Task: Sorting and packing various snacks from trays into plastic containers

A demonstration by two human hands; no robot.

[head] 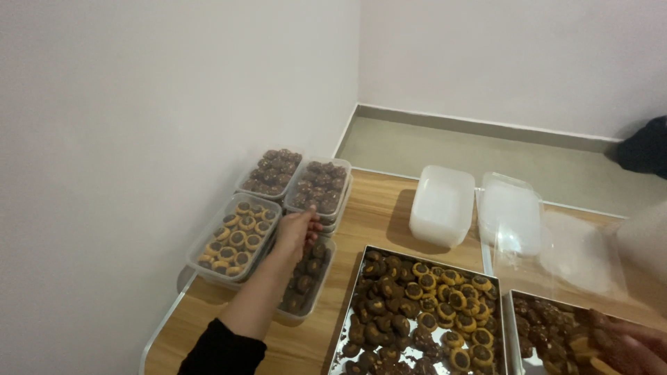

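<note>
My left hand reaches out over a clear plastic box of dark cookies, fingers resting on or just above it, between that box and the box of yellow chocolate-centred cookies. I cannot see it gripping anything. Two more filled boxes stand behind, against the wall. My right hand is at the bottom right corner over a metal tray of dark cookies, fingers curled; something tan shows under it, but a grip is unclear.
A large metal tray of mixed dark and yellow cookies sits in front. Empty upturned white plastic containers and clear lids lie behind it. Wall to the left; wooden table edge at far side. A dark sleeve shows at the right.
</note>
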